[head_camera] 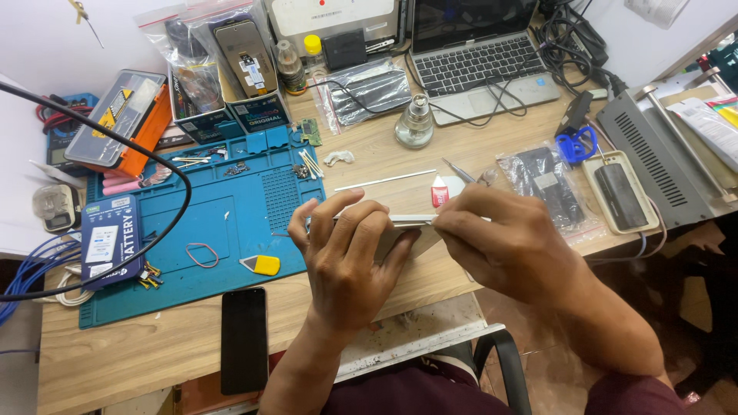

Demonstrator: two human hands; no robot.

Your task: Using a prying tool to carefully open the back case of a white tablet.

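At the centre of the frame we grasp a thin white phone (400, 230) edge-up over the wooden table (138, 353): left hand (350, 257) wrapped around it, right hand (503, 242) pinching its upper edge

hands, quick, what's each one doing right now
Left hand: closed, fingers wrapped round the flat silver phone panel held edge-on.
Right hand: closed, pinching the same panel's edge; whether it holds a tool cannot be told.
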